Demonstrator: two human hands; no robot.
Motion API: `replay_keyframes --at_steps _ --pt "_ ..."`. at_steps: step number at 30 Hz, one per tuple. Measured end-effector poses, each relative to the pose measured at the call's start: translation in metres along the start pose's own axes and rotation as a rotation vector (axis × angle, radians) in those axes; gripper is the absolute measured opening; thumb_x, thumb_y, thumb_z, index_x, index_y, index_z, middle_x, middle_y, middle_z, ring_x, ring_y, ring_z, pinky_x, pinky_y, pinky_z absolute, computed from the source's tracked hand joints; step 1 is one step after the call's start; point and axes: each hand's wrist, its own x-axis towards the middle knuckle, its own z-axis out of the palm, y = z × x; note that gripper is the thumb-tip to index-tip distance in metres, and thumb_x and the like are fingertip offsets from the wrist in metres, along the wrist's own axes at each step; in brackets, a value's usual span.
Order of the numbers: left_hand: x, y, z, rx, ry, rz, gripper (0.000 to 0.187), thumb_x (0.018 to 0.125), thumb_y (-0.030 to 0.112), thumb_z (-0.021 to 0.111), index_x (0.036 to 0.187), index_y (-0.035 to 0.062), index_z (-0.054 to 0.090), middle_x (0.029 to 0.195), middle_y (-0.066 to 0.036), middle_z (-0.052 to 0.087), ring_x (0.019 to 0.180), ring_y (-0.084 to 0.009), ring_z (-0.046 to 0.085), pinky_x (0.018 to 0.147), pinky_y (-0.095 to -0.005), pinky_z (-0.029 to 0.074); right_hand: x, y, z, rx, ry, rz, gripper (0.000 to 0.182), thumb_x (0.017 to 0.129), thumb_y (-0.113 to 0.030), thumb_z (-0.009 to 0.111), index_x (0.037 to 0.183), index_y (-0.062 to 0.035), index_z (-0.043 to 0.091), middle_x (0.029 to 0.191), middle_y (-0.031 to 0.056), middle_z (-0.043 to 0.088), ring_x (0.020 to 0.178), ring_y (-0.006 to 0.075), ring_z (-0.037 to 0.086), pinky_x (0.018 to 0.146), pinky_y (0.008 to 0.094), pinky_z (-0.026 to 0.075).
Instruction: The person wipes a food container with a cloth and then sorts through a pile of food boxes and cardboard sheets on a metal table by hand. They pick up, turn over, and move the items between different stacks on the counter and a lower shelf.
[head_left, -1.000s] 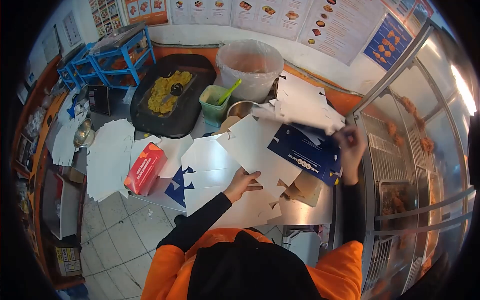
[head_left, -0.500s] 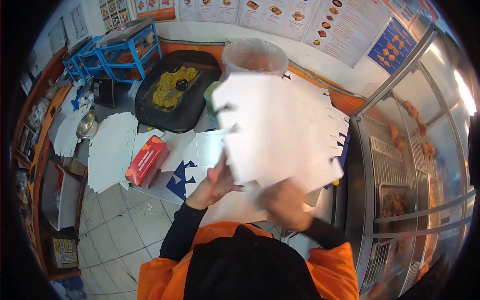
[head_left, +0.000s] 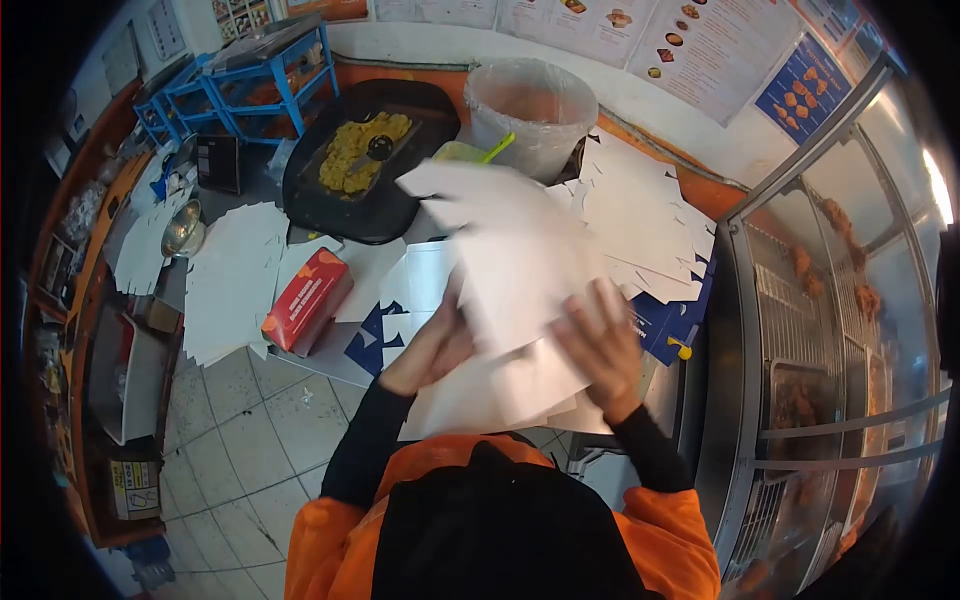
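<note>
A white die-cut cardboard sheet (head_left: 510, 255), blurred and bent, is tilted up in front of me over the table. At its lower left edge my left hand (head_left: 440, 345) grips it, with some fingers hidden behind the card. My right hand (head_left: 603, 345) lies against its right side, fingers stretched and spread. Below the hands is more pale flat card (head_left: 480, 405). A red printed box (head_left: 308, 300) sits to the left of my left hand. Right of the raised sheet lies a stack of white cut-out cards (head_left: 630, 205), with dark blue printed card (head_left: 672, 325) under it.
A black tray (head_left: 425, 105) of yellow-green food with a dark ladle stands at the back. Beside it are a lined bucket (head_left: 535, 105) and a green-handled utensil (head_left: 497, 148). More white cards (head_left: 235, 285) lie left. A glass cabinet (head_left: 800, 330) with fried pieces borders the right.
The raised sheet has bent and shifted lower, uncovering the card stack and green handle behind it. My right hand has gone from a curled grip at the bottom edge to spread fingers along the right side.
</note>
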Motion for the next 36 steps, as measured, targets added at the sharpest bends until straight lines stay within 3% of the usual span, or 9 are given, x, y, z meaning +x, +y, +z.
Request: replay_keyframes --at_steps 4,8,11,16,18,20,27,32,36 --pt "0.057 -0.024 -0.06 0.258 0.718 -0.058 0.061 0.079 0.042 0.064 0.124 0.0158 0.032 0.113 -0.004 0.039 0.104 -0.0189 0.043 0.093 -0.0375 0.034 0.007 0.037 -0.027 -0.22 0.257 0.05 0.031 0.08 -0.013 0.057 0.11 -0.0156 0.062 0.12 0.0083 0.057 0.117 0.0327 0.048 0.1 0.054 0.03" --pt "0.085 -0.056 -0.079 0.333 0.819 -0.256 0.063 0.072 0.033 0.073 0.121 0.0111 0.04 0.102 -0.001 0.047 0.098 -0.0137 0.047 0.092 -0.0358 0.035 -0.003 0.075 -0.023 -0.319 0.159 0.253 0.046 0.076 0.003 0.046 0.118 -0.0087 0.057 0.122 0.0128 0.054 0.118 0.0391 0.044 0.1 0.0492 0.032" --pt "0.104 -0.067 -0.049 0.513 0.502 0.104 0.055 0.074 0.016 0.068 0.121 0.006 0.042 0.101 -0.004 0.053 0.09 -0.0144 0.054 0.082 -0.0319 0.043 -0.025 0.116 0.002 0.028 -0.037 0.56 0.058 0.071 0.006 0.048 0.128 -0.0081 0.046 0.133 0.0132 0.044 0.128 0.0348 0.031 0.106 0.0509 0.018" --pt "0.14 -0.07 0.067 0.894 0.176 0.61 0.045 0.078 0.014 0.06 0.115 -0.0039 0.042 0.097 -0.017 0.055 0.087 -0.027 0.056 0.079 -0.0347 0.045 -0.043 0.086 0.017 0.489 -0.189 0.439 0.09 0.07 -0.05 0.067 0.139 -0.0084 0.026 0.144 0.0109 0.026 0.135 0.0336 0.015 0.107 0.0516 0.012" --pt "0.125 -0.056 0.104 1.224 -0.019 0.599 0.057 0.082 0.021 0.061 0.128 -0.001 0.036 0.1 -0.01 0.054 0.091 -0.0188 0.054 0.082 -0.0304 0.044 -0.063 0.092 0.034 1.037 0.099 0.923 0.059 0.08 -0.033 0.064 0.124 0.0012 0.043 0.119 0.0155 0.051 0.109 0.0191 0.049 0.09 0.0331 0.04" --pt "0.127 -0.069 0.101 1.21 -0.039 0.651 0.061 0.083 0.024 0.061 0.13 -0.0007 0.034 0.103 -0.011 0.054 0.094 -0.0193 0.054 0.084 -0.0306 0.043 -0.032 0.094 -0.009 0.382 0.16 0.774 0.033 0.085 -0.019 0.061 0.107 0.0037 0.052 0.095 0.0078 0.059 0.084 0.0117 0.053 0.073 0.0258 0.044" --pt "0.087 -0.012 0.068 0.738 -0.035 0.087 0.07 0.087 0.052 0.047 0.138 0.0075 0.027 0.122 -0.013 0.047 0.104 -0.0185 0.05 0.086 -0.0315 0.04 0.022 0.044 -0.099 0.534 0.762 0.782 0.021 0.086 -0.013 0.059 0.098 0.0041 0.059 0.083 0.0067 0.061 0.072 0.0103 0.053 0.063 0.0243 0.043" --pt "-0.001 0.099 0.072 0.115 -0.063 0.101 0.072 0.085 0.055 0.048 0.138 0.0103 0.027 0.12 -0.007 0.051 0.099 -0.0136 0.055 0.08 -0.0261 0.044 0.08 -0.029 -0.059 -0.121 -0.192 -0.142 0.029 0.077 -0.006 0.056 0.105 -0.0111 0.065 0.104 0.0128 0.063 0.098 0.0276 0.06 0.082 0.0364 0.048" --pt "-0.053 0.154 0.045 1.043 0.376 0.31 0.055 0.075 0.016 0.07 0.123 0.001 0.047 0.105 -0.009 0.058 0.095 -0.0117 0.053 0.084 -0.0241 0.041 0.1 -0.049 -0.018 -0.049 -0.333 -0.333 0.031 0.081 -0.015 0.052 0.109 -0.0244 0.063 0.12 0.0013 0.056 0.119 0.0234 0.046 0.097 0.0529 0.035"
